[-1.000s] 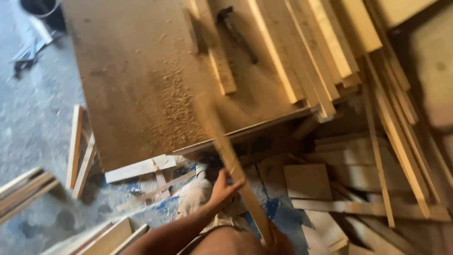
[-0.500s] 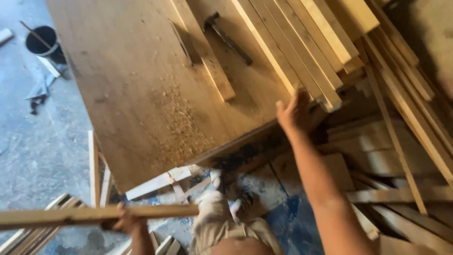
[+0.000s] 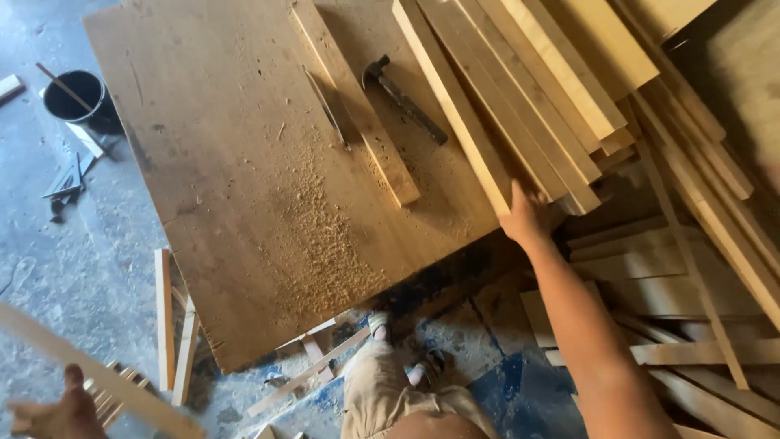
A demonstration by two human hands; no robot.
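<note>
My right hand (image 3: 526, 218) reaches up to the near ends of a stack of long pale wooden planks (image 3: 520, 89) lying on the plywood table (image 3: 236, 179), fingers touching the end of the nearest plank. My left hand (image 3: 57, 413) at the bottom left corner grips a thin wooden strip (image 3: 97, 374) that runs diagonally over the floor. A hammer (image 3: 402, 97) lies on the table beside a single loose plank (image 3: 353, 97). Sawdust covers the table's middle.
A black bucket (image 3: 77, 97) with a stick stands on the concrete floor at the upper left. Short wood offcuts (image 3: 175, 325) lie on the floor by the table's near corner. More planks (image 3: 691, 268) are piled at the right. My legs and feet (image 3: 390, 374) are below the table edge.
The wooden strip passed from my right side to my left hand and swung out to the lower left. My right hand went up to the plank stack's ends and stays there.
</note>
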